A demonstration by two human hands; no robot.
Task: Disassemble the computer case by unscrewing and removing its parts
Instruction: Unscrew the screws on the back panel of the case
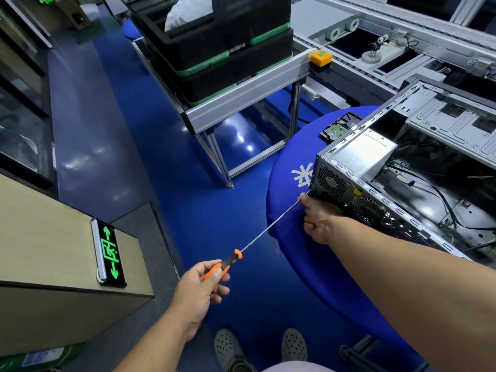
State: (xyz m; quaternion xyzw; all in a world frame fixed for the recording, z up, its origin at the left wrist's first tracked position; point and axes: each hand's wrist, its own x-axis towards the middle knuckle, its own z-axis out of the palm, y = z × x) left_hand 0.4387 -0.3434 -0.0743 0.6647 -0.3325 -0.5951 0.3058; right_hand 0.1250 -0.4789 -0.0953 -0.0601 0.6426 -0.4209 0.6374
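Note:
An open metal computer case (418,167) lies on its side on a round table with a blue cover (292,210), its rear panel facing me. Inside it sit a silver power supply (362,154) and loose black cables. My left hand (201,288) grips the orange-and-black handle of a long screwdriver (268,226). The shaft runs up and right to the rear panel's near corner. My right hand (318,221) sits against that corner, thumb and fingers pinching the shaft near its tip. The tip and the screw are hidden.
A hard drive (339,127) lies on the table behind the case. A metal stand (241,103) with stacked black crates stands ahead, and a conveyor line (389,49) runs at the right. A box (61,264) with a green exit sign is at left, on the blue floor.

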